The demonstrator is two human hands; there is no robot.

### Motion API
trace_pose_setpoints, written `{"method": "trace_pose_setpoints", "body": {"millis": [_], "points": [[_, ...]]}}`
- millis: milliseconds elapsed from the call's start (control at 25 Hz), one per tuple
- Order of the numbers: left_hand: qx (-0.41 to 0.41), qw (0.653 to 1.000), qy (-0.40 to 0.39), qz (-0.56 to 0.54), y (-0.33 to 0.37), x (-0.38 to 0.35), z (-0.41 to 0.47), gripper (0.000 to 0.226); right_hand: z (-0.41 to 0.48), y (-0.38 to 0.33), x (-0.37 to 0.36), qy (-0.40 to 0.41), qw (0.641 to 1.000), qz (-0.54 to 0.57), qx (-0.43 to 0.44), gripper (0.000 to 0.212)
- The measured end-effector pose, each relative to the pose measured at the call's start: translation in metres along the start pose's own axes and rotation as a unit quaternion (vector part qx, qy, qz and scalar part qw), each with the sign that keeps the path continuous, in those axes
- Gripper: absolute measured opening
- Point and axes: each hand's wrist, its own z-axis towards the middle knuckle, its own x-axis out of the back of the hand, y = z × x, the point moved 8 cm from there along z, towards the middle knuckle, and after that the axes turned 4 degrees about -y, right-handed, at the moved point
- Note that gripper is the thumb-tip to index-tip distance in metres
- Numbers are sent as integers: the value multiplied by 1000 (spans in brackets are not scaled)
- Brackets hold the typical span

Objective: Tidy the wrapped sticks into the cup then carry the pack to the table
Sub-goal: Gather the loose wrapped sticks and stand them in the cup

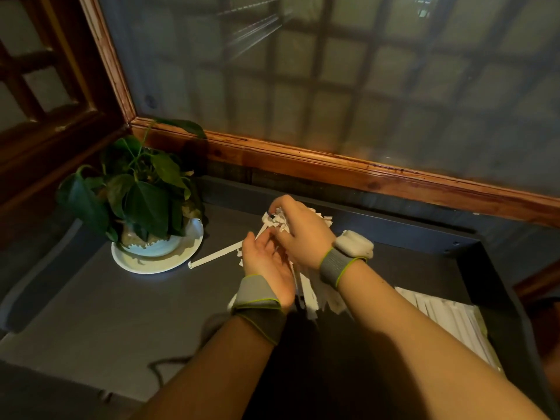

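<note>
A bunch of white paper-wrapped sticks (309, 294) stands tilted in the middle of the dark tray surface, its lower ends splayed toward me. My right hand (303, 234) is closed over the top ends of the bunch. My left hand (266, 262) cups the bunch from the left side, fingers curled against it. The cup is hidden behind my hands and the sticks. One wrapped stick (215, 255) lies loose on the surface to the left. A clear pack of more wrapped sticks (448, 322) lies flat at the right.
A potted green plant (142, 195) on a white saucer (157, 262) stands at the left. The dark tray has a raised rim (481, 274) on the right. A wood-framed glass partition (333, 168) runs behind. A thin cord (163, 365) lies near the front.
</note>
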Motion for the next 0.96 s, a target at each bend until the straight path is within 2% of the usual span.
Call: {"method": "trace_pose_setpoints", "body": {"millis": [280, 440, 600, 720, 840, 960], "points": [[1, 998, -51, 32, -6, -19, -5, 61, -23, 15, 5, 88, 986, 140, -31, 38], [12, 994, -101, 36, -2, -27, -7, 69, -40, 30, 14, 186, 952, 226, -92, 43], [-4, 992, -117, 55, 5, -23, -8, 55, -55, 41, 20, 243, 921, 275, -131, 43], [-69, 980, -72, 171, 15, 1, -3, 26, -61, 42, 24, 252, 918, 278, -132, 44], [-118, 937, 6, 327, 18, 31, 4, 35, -65, 42, 29, 261, 909, 295, -133, 44], [-108, 873, -3, 476, 10, 42, 11, 48, -69, 42, 37, 284, 896, 314, -134, 49]]}}
